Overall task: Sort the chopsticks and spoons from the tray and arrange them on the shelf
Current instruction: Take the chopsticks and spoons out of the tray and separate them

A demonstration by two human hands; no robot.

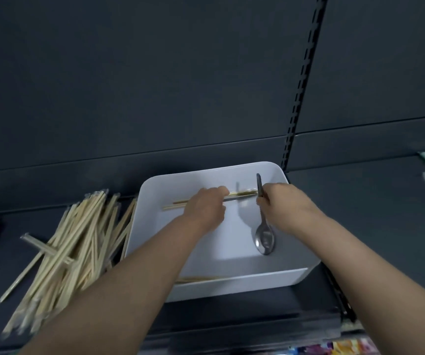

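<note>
White tray on shelf — steel spoon, bamboo chopsticks inside

Over the white tray, left hand grips chopsticks, right hand a spoon.

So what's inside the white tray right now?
In the white tray: a few chopsticks gripped by the left hand, a metal spoon held by the right hand, and more chopsticks along the near wall. The left forearm covers part of those, so their count is unclear.
</note>
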